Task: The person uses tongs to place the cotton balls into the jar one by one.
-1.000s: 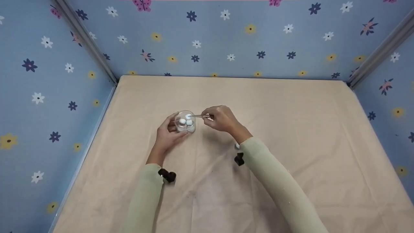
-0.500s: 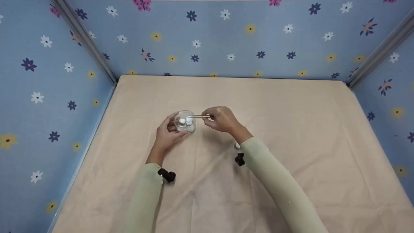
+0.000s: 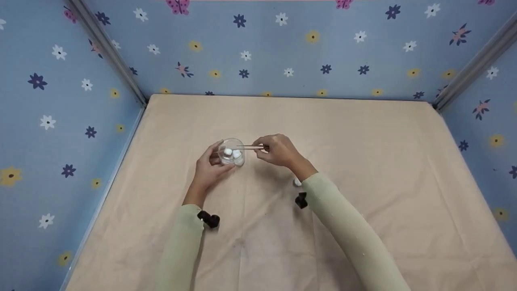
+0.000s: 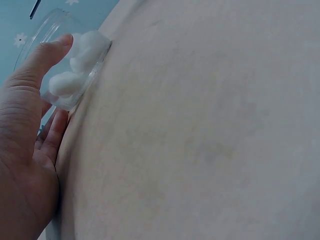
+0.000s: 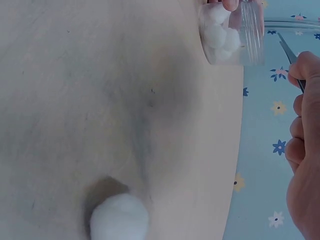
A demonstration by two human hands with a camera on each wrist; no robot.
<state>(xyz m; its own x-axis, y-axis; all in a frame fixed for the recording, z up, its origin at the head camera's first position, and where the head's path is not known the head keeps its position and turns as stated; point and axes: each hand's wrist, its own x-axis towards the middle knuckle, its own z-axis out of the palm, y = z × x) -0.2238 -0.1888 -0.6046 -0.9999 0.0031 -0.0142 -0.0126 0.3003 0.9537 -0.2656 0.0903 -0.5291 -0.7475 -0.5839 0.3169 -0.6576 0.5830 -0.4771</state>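
Note:
In the head view my left hand (image 3: 210,166) holds a clear jar (image 3: 231,141) on the cloth. Several white cotton balls (image 3: 228,152) lie inside it. The left wrist view shows the thumb (image 4: 46,57) along the jar's side, cotton balls (image 4: 65,84) behind the clear wall. My right hand (image 3: 278,149) pinches metal tweezers (image 3: 253,147), whose tips are over the jar's mouth. In the right wrist view the tweezers (image 5: 289,51) appear beyond the jar's rim with nothing between their tips. One loose cotton ball (image 5: 120,218) lies on the cloth below my right wrist.
A beige cloth (image 3: 363,141) covers the table. Blue flowered panels (image 3: 282,48) stand along the back and both sides, joined by grey metal posts (image 3: 109,52). Black wrist cameras sit at both cuffs, one on the left (image 3: 209,219) and one on the right (image 3: 301,200).
The tweezers have let go of a cotton ball, which dropped among the others in the jar. Their tips have spread, and my right hand has shifted slightly right. My left hand stays put.

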